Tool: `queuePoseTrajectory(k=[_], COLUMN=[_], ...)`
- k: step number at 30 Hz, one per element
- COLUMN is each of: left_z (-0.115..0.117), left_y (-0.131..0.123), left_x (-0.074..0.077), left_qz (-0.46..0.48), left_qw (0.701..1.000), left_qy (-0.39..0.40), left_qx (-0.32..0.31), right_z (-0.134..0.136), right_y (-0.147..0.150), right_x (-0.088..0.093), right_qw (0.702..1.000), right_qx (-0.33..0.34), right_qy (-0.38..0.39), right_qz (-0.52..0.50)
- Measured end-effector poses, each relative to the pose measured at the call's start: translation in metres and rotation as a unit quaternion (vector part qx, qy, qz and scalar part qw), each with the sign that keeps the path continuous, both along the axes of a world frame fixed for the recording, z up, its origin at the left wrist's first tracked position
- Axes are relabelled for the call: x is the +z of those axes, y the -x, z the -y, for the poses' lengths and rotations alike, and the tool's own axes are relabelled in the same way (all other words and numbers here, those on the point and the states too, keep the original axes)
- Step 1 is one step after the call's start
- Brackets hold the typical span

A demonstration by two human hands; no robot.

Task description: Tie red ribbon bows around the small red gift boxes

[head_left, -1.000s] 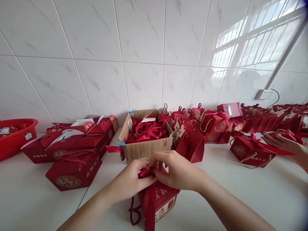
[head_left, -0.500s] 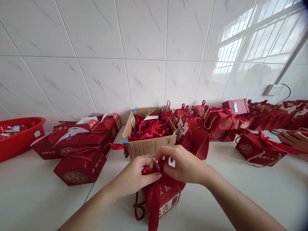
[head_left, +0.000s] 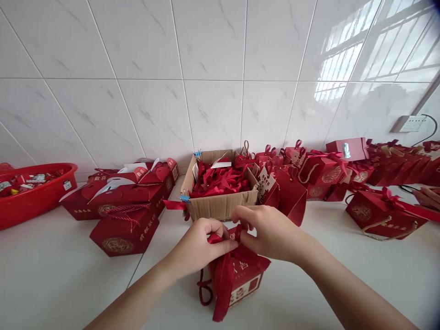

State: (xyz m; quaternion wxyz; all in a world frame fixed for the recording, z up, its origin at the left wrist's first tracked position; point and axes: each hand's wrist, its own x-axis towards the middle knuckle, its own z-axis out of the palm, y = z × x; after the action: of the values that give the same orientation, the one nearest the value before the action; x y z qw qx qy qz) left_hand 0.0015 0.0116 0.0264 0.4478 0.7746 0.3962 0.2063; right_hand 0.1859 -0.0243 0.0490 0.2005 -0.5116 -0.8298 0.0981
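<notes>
A small red gift box [head_left: 240, 279] with gold lettering stands on the white counter in front of me. Red satin ribbon [head_left: 223, 288] lies over its top, one tail hanging down the near side. My left hand [head_left: 209, 240] pinches a loop of this ribbon between thumb and fingers. Close beside it, my right hand [head_left: 263, 229] has its fingers closed on the ribbon at the box top. The fingers partly hide the knot area. A dark red rope handle [head_left: 205, 288] dangles at the box's left side.
Behind the box stands a cardboard carton [head_left: 223, 207] full of red ribbons. Folded red boxes [head_left: 125, 229] stand to the left, near a red plastic basin [head_left: 41, 195]. Ribboned boxes [head_left: 381, 213] line the right, where another person's hand [head_left: 428, 199] shows at the edge.
The view has shifted slightly left, so surroundings appear farther right. Both my hands remain on the ribbon, now closer together at the top. The hanging tail has shifted a little.
</notes>
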Motion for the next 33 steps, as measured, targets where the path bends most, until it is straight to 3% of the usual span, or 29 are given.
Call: queuePoseTrajectory(k=[6, 13, 22, 26, 30, 33], left_z=[0.002, -0.003, -0.006, -0.004, 0.015, 0.046], left_y=[0.001, 0.003, 0.002, 0.004, 0.030, 0.068], left_x=[0.003, -0.002, -0.002, 0.000, -0.004, -0.020], left_qz=[-0.024, -0.051, -0.009, 0.016, 0.092, 0.033], left_qw=[0.999, 0.997, 0.999, 0.999, 0.991, 0.978], left_qy=[-0.032, -0.064, -0.048, -0.026, -0.038, -0.090], left_qx=[-0.003, -0.009, -0.008, 0.010, 0.087, 0.187], right_z=[0.000, -0.002, -0.007, -0.005, 0.005, 0.021], right_y=[-0.004, -0.006, -0.006, -0.011, -0.009, -0.013], right_x=[0.000, -0.001, -0.005, -0.002, 0.005, 0.015], right_qw=[0.997, 0.987, 0.983, 0.989, 0.996, 0.997], right_qx=[-0.034, -0.014, -0.014, -0.012, 0.036, 0.074], right_qy=[-0.026, -0.009, 0.005, 0.018, 0.064, 0.004], right_qz=[0.068, 0.162, 0.182, 0.143, 0.050, -0.004])
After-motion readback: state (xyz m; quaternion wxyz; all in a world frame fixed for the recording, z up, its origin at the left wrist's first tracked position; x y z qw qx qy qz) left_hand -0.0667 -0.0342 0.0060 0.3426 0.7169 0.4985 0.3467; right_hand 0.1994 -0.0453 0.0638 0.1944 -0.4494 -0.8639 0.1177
